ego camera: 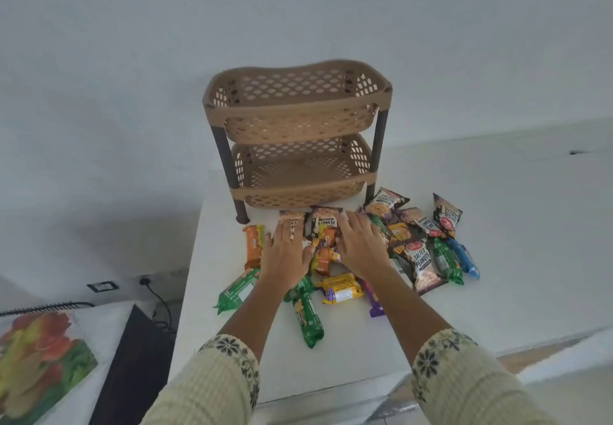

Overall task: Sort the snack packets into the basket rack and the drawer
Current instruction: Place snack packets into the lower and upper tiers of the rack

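A tan two-tier basket rack (298, 116) with dark legs stands at the back of a white counter; both baskets hold nothing. Several snack packets lie scattered in front of it: salted peanut packets (422, 263), green biscuit packs (306, 316), an orange pack (253, 245), a yellow pack (341, 288), a blue one (464, 257). My left hand (287, 253) lies flat with straight fingers on a peanut packet. My right hand (360, 245) rests flat on the pile beside it. Between the hands sit orange packs (326, 252). No drawer is visible.
The white counter (514, 225) extends right, with a wall behind. Its left edge drops off to a floor area with a wall socket and cable (156, 292) and a bed with a floral cover (39, 358) at lower left.
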The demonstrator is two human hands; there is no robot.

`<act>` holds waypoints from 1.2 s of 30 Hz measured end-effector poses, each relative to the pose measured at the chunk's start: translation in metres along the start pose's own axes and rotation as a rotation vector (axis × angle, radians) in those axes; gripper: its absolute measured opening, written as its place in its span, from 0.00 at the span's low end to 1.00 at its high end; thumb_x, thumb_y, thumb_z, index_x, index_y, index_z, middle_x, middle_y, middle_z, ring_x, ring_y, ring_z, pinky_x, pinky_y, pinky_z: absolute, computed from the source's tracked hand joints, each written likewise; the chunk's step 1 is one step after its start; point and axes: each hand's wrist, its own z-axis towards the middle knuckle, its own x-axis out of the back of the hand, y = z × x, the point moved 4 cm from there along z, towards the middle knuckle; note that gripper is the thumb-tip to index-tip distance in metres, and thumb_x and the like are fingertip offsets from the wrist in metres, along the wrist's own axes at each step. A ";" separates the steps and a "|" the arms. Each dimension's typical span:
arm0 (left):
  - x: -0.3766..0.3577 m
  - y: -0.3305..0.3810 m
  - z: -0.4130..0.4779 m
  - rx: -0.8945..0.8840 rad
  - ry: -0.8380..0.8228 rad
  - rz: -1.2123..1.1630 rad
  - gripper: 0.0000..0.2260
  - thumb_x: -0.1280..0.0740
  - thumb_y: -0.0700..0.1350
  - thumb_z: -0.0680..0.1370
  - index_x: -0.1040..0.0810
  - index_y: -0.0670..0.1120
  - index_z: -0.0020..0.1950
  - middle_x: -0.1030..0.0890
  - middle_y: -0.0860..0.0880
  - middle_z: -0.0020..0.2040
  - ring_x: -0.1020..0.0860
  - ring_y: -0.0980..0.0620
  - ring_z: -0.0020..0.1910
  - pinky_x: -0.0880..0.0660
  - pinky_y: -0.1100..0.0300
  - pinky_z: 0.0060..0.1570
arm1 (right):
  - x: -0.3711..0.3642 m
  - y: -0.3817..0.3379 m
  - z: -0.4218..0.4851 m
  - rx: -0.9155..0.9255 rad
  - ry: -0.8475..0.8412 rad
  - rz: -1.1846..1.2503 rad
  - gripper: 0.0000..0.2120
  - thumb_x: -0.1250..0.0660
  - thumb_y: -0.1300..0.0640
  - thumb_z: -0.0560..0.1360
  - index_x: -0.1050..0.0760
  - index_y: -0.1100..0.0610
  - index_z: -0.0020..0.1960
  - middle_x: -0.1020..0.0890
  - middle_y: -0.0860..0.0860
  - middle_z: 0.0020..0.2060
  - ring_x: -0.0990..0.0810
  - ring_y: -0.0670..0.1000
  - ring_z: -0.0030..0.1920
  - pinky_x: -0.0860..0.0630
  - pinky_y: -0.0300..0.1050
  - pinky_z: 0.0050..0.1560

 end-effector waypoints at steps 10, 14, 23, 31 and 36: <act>-0.031 -0.007 -0.007 0.098 -0.146 -0.074 0.30 0.47 0.60 0.81 0.51 0.51 0.79 0.49 0.40 0.79 0.43 0.39 0.76 0.41 0.41 0.70 | -0.043 -0.032 -0.005 -0.048 -0.207 -0.015 0.23 0.36 0.49 0.74 0.32 0.54 0.67 0.29 0.60 0.65 0.36 0.62 0.68 0.39 0.61 0.68; -0.040 -0.009 -0.009 0.100 -0.141 -0.119 0.29 0.44 0.59 0.81 0.49 0.53 0.79 0.46 0.42 0.79 0.44 0.41 0.77 0.41 0.41 0.71 | -0.048 -0.038 -0.004 -0.080 -0.240 -0.019 0.30 0.32 0.47 0.70 0.34 0.53 0.69 0.30 0.59 0.66 0.37 0.62 0.69 0.42 0.64 0.69; -0.046 -0.014 0.003 0.112 -0.133 -0.171 0.31 0.35 0.58 0.76 0.42 0.53 0.75 0.37 0.43 0.76 0.36 0.43 0.74 0.40 0.44 0.71 | -0.054 -0.044 0.003 -0.144 -0.269 -0.068 0.37 0.31 0.40 0.68 0.39 0.54 0.70 0.30 0.57 0.68 0.41 0.62 0.71 0.46 0.66 0.70; -0.044 -0.017 0.009 0.135 -0.126 -0.269 0.30 0.30 0.52 0.74 0.38 0.52 0.73 0.29 0.48 0.70 0.24 0.44 0.62 0.23 0.52 0.53 | -0.064 -0.047 0.015 -0.186 -0.252 -0.115 0.38 0.32 0.36 0.69 0.40 0.54 0.71 0.25 0.58 0.65 0.39 0.62 0.71 0.47 0.66 0.69; -0.036 -0.027 0.008 0.159 -0.050 -0.326 0.24 0.31 0.47 0.75 0.32 0.54 0.69 0.20 0.50 0.56 0.19 0.47 0.51 0.20 0.53 0.45 | -0.063 -0.046 0.012 -0.205 -0.214 -0.055 0.36 0.30 0.43 0.67 0.38 0.55 0.68 0.22 0.57 0.60 0.37 0.60 0.69 0.45 0.64 0.68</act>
